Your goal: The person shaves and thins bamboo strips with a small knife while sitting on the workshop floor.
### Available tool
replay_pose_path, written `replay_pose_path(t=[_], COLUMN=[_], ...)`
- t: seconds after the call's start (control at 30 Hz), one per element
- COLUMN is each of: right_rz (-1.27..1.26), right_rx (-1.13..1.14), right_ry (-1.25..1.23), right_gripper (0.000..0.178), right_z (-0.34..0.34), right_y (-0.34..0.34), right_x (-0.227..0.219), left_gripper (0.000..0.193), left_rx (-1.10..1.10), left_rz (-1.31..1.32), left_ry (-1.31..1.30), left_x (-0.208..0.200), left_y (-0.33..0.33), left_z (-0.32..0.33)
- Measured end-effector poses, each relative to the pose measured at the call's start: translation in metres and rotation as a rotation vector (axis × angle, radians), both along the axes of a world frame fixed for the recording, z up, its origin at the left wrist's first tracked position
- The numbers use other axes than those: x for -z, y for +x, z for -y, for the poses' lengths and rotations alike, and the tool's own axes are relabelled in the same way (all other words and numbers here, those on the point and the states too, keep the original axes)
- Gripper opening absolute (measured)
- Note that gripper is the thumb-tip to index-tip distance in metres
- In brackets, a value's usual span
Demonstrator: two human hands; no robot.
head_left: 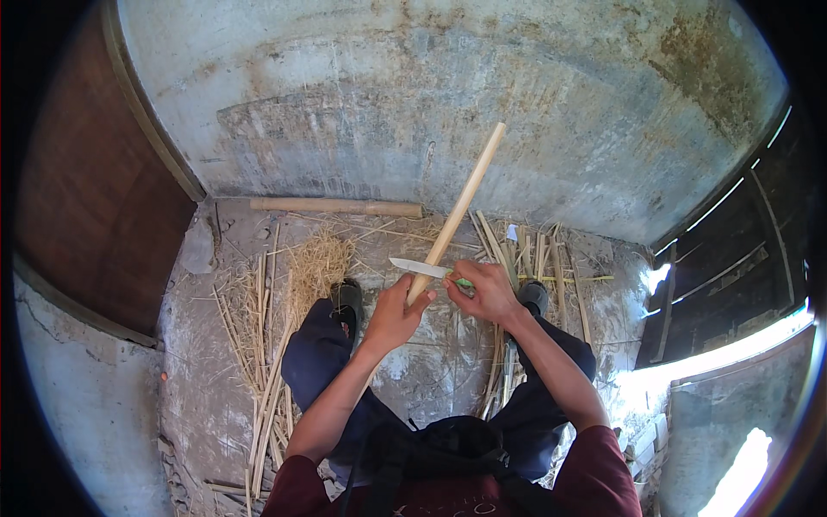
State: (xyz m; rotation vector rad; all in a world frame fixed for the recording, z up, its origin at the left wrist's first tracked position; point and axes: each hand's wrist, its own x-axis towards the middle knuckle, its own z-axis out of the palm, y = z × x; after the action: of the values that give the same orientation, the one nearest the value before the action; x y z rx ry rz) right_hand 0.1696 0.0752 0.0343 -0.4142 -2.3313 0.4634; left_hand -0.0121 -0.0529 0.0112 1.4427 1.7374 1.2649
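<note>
My left hand (398,315) is closed around the lower part of a long pale bamboo strip (466,196), which slants up and to the right toward the wall. In my right hand (488,291) is a knife (417,267); a bit of its green handle shows between my fingers. The blade points left and lies across the strip, just beyond my left hand. How deep the edge sits in the strip, if at all, I cannot tell.
A bamboo pole (336,206) lies along the wall's foot. Split bamboo strips (274,392) and curled shavings (320,263) cover the floor at left; more strips (562,276) lie by my right shoe (533,298). A brown door (95,189) stands at left, dark boards (724,258) at right.
</note>
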Motion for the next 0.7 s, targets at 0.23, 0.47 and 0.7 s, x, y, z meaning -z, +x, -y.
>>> replay_pose_path(t=[0.23, 0.47, 0.7], right_rz=[0.012, 0.005, -0.006], right_rx=[0.020, 0.025, 0.038], right_ry=[0.018, 0.045, 0.062], right_gripper=[0.018, 0.018, 0.018], right_z=[0.000, 0.000, -0.001], right_y=[0.001, 0.004, 0.008], right_x=[0.001, 0.001, -0.001], left_gripper=[0.034, 0.034, 0.036], left_rx=[0.000, 0.005, 0.008], left_rz=[-0.004, -0.026, -0.058], left_ry=[0.006, -0.016, -0.040], left_x=[0.002, -0.002, -0.007], left_y=[0.000, 0.001, 0.002], left_z=[0.001, 0.002, 0.002])
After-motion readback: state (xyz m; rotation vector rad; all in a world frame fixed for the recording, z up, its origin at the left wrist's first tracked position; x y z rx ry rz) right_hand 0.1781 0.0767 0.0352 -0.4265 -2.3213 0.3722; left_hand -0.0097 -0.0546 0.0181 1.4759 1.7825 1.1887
